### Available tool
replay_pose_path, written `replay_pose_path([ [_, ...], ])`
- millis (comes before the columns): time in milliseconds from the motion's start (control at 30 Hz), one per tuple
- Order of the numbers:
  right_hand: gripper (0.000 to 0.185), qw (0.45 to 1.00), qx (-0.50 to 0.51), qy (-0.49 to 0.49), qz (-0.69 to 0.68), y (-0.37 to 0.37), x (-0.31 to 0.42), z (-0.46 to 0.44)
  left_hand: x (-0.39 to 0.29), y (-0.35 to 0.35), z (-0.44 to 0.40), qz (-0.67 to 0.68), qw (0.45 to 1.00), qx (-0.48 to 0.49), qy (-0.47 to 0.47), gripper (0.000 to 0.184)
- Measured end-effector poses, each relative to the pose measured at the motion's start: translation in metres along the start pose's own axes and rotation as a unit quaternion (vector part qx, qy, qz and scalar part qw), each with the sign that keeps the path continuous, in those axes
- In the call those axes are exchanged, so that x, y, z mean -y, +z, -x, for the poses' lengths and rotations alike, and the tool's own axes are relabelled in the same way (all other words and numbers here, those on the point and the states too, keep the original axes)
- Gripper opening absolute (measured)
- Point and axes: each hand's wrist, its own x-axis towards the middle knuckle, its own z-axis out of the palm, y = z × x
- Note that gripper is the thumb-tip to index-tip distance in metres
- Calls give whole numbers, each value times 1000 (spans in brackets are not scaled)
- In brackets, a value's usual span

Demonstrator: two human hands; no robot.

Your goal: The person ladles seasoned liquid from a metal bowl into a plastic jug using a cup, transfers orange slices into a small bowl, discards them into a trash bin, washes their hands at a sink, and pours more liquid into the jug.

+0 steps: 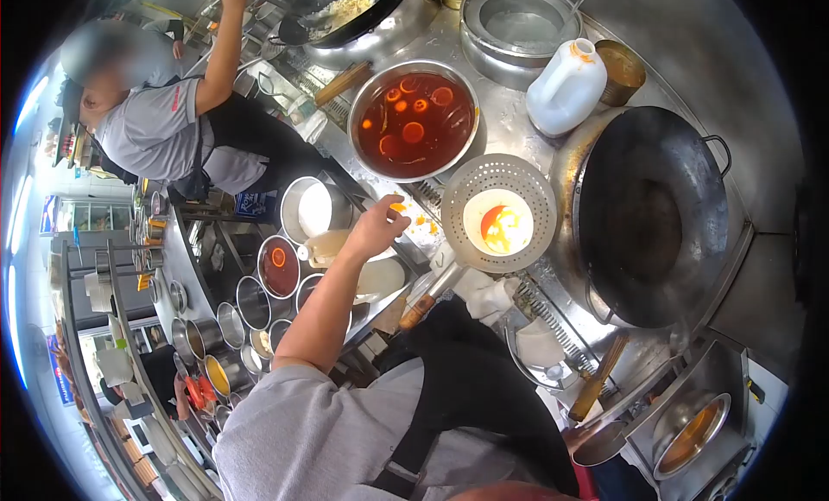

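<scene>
My left hand [377, 227] is above the metal counter, beside orange scraps [423, 225]. Its fingers are loosely bent and apart, and nothing shows in them. Just right of it, a perforated round ladle [456, 190] with a wooden handle holds a white bowl [473, 214] with red-orange residue inside. Behind the hand stands a steel basin of red liquid [393, 160] with orange slices floating in it. My right hand is outside the view.
A large black wok [656, 216] sits at the right. A white plastic jug [566, 91] and a water pot [522, 26] stand at the back. Several steel pots [253, 303] line the left. Another person [160, 121] works at the upper left by a second wok [319, 4].
</scene>
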Motion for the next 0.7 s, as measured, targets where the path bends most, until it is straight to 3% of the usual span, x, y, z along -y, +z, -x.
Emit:
replay_pose_path([
  [300,72,985,173,27,-7,1,-14,12,5,28,6,11,999,8,32,41],
  [500,70,940,338,24,32,-36,-42,-15,-2,36,34,45,999,-20,23,41],
  [567,45,918,357,36,167,-62,-68,-44,6,43,44,67,997,-26,33,39],
  [600,36,906,408,43,108,-82,-75,-60,11,45,48,66,996,-44,41,37],
  [700,25,891,397,209,68,-97,33,-97,26,51,72,44,991,-110,63,34],
])
